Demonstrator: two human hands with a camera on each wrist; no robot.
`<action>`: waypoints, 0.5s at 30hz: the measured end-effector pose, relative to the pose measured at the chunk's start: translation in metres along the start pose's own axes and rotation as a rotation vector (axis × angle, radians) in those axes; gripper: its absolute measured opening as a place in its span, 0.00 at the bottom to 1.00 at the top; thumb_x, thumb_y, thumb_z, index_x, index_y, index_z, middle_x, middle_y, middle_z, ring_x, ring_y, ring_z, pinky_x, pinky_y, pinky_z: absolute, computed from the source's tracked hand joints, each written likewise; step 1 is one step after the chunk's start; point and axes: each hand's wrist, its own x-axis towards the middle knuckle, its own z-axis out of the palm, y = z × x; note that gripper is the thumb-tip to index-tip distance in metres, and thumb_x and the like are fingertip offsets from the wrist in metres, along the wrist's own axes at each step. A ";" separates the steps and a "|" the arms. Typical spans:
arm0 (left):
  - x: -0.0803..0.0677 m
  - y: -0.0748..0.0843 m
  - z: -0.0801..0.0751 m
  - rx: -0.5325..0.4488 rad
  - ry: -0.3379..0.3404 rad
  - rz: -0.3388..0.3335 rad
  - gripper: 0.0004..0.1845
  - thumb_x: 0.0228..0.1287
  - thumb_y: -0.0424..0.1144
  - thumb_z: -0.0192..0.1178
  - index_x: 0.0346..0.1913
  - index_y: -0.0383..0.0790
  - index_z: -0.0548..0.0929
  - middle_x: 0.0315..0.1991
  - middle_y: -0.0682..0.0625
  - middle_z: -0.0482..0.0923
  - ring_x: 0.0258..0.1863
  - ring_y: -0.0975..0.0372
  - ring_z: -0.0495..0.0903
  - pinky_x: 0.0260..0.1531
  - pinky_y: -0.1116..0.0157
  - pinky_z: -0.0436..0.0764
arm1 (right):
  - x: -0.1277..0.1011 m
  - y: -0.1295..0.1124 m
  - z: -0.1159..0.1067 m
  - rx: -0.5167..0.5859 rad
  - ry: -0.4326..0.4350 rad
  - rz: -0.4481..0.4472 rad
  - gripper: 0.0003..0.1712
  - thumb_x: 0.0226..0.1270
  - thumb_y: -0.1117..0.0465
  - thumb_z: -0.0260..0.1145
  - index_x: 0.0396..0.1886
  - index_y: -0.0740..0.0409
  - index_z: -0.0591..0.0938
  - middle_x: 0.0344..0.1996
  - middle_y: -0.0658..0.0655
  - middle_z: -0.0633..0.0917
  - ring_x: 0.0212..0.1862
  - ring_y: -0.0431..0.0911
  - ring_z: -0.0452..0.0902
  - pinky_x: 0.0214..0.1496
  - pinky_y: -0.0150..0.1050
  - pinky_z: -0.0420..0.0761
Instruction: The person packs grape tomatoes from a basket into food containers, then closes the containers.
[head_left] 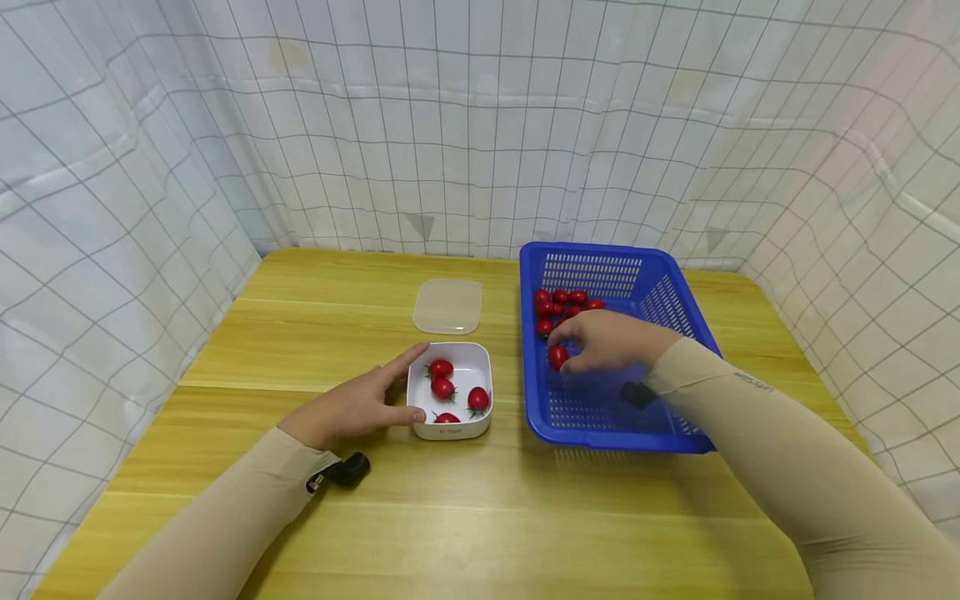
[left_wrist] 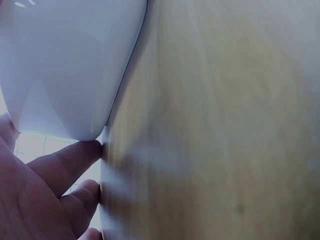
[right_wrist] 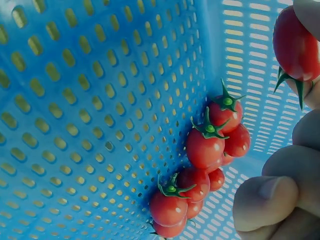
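Note:
My right hand [head_left: 600,342] is inside the blue perforated basket [head_left: 675,287] and pinches one cherry tomato [head_left: 557,357] [right_wrist: 296,46] in its fingertips. Several more cherry tomatoes [head_left: 558,304] [right_wrist: 205,165] lie heaped in the basket's far left corner. My left hand [head_left: 352,404] rests on the table against the left side of a small white square container [head_left: 480,354], its fingers [left_wrist: 65,165] straight along the wall. The white container [left_wrist: 65,65] holds several cherry tomatoes [head_left: 442,388].
A clear plastic lid [head_left: 447,306] lies on the wooden table [head_left: 465,517] behind the container. White grid-patterned cloth [head_left: 112,208] walls the table on three sides. A small black wrist device [head_left: 347,469] sits by my left sleeve.

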 end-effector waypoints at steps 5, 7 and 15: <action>0.001 -0.001 0.001 0.012 0.009 0.012 0.56 0.66 0.55 0.72 0.87 0.56 0.46 0.85 0.43 0.52 0.83 0.43 0.55 0.79 0.36 0.59 | -0.001 0.001 -0.002 -0.009 0.018 -0.015 0.25 0.64 0.55 0.75 0.61 0.54 0.86 0.27 0.48 0.77 0.29 0.41 0.70 0.32 0.37 0.72; 0.001 -0.001 0.001 0.017 0.012 0.019 0.56 0.66 0.55 0.72 0.87 0.55 0.46 0.85 0.43 0.52 0.83 0.42 0.55 0.78 0.36 0.58 | -0.001 0.001 -0.002 -0.002 0.017 -0.007 0.25 0.65 0.55 0.75 0.61 0.54 0.86 0.27 0.48 0.78 0.29 0.41 0.71 0.31 0.37 0.72; 0.000 -0.001 0.001 0.027 0.021 0.014 0.56 0.66 0.55 0.72 0.87 0.59 0.47 0.85 0.43 0.53 0.83 0.43 0.56 0.79 0.37 0.58 | -0.001 -0.002 -0.003 0.059 0.026 -0.002 0.26 0.65 0.55 0.75 0.62 0.54 0.86 0.26 0.49 0.77 0.26 0.42 0.68 0.29 0.36 0.69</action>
